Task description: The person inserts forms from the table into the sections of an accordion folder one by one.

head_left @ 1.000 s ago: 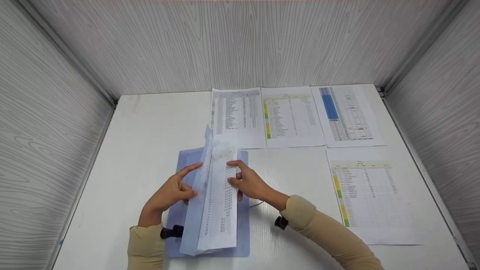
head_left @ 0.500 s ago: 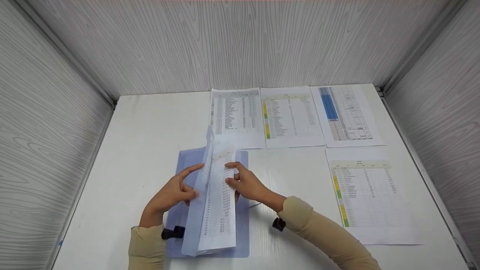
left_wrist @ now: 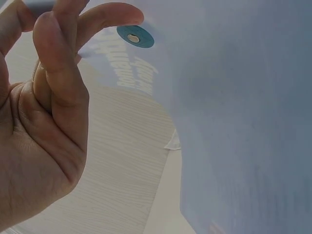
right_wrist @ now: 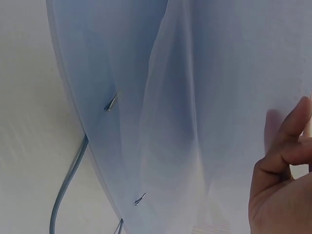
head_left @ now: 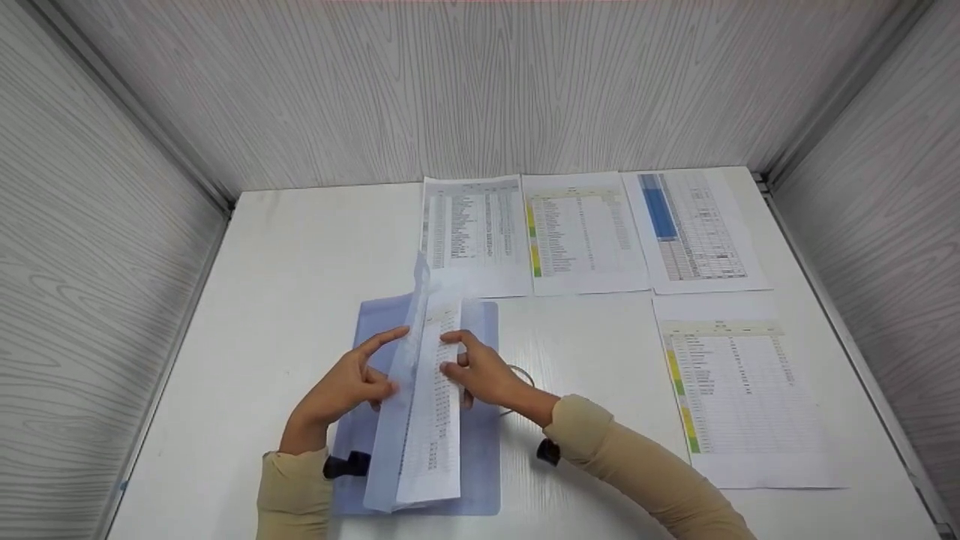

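A translucent blue plastic folder [head_left: 480,472] lies on the table with its cover [head_left: 386,457] raised. My left hand [head_left: 341,386] holds that cover at its left side, index finger and thumb spread along it. In the left wrist view, a teal disc [left_wrist: 141,40] with a metal rivet sits by a fingertip, near white lettering. A printed sheet [head_left: 431,420] stands tilted inside the cover. My right hand [head_left: 491,373] pinches the sheet's right edge, thumb and index finger on its printed face, other fingers behind. A thin cord [right_wrist: 63,187] runs from the folder's right edge.
Three printed sheets lie in a row at the back: a grey table sheet [head_left: 469,225], a yellow-green edged sheet [head_left: 589,232] and a blue-blocked sheet [head_left: 705,232]. Another printed sheet [head_left: 750,427] lies at right. Grey panels [head_left: 480,90] enclose the table [head_left: 247,337].
My right hand has moved slightly left, bringing the printed sheet's right edge nearer the raised cover. More of the cord and the folder's right side shows. My left hand has barely moved.
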`<action>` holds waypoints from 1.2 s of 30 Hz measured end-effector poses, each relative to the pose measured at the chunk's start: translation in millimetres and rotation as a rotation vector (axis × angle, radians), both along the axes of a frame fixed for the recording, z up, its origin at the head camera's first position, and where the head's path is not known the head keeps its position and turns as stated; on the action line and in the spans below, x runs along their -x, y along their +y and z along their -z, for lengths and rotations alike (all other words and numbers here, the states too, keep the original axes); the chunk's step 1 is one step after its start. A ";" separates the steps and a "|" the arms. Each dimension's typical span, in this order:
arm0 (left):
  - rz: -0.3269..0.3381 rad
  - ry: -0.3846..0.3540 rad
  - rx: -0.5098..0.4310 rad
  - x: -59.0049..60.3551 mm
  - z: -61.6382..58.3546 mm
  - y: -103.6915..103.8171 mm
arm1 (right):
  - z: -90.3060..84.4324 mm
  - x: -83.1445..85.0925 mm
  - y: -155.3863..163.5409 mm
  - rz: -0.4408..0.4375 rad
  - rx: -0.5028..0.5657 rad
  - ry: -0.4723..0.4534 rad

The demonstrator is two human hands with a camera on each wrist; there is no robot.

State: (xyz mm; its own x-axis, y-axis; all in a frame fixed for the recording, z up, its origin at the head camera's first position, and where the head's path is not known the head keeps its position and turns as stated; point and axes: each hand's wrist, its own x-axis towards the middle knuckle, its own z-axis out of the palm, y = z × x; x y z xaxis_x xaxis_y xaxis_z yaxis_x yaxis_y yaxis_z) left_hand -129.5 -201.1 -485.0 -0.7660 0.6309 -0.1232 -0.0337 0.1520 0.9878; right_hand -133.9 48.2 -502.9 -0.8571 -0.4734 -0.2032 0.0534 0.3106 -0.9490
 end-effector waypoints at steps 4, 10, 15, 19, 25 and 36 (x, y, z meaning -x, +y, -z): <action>-0.009 -0.001 0.015 0.3 -0.4 0.2 | 1.2 0.7 -1.8 0.004 -0.019 0.001; -0.022 0.008 0.040 0.1 0.1 1.1 | 5.1 1.3 -5.7 0.004 -0.040 0.009; -0.030 0.007 0.048 -0.4 1.9 1.3 | 5.3 1.1 -6.0 -0.002 -0.044 0.004; -0.036 0.004 0.049 -0.7 3.1 1.3 | 4.4 1.8 -2.3 -0.017 -0.023 -0.015; -0.041 0.013 0.052 -1.0 2.8 2.1 | 0.5 3.7 9.5 -0.079 -0.047 0.050; -0.024 0.021 -0.010 -0.4 3.9 -4.5 | -5.1 11.6 54.4 -0.158 -0.046 0.188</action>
State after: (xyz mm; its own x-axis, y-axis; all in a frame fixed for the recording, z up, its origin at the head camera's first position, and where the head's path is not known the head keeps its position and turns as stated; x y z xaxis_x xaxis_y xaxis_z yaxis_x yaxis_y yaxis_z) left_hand -129.1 -205.6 -488.9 -0.7832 0.6135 -0.1012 -0.0168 0.1418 0.9898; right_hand -145.5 102.6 -497.7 -0.7979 -0.5985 -0.0717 -0.1750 0.3439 -0.9225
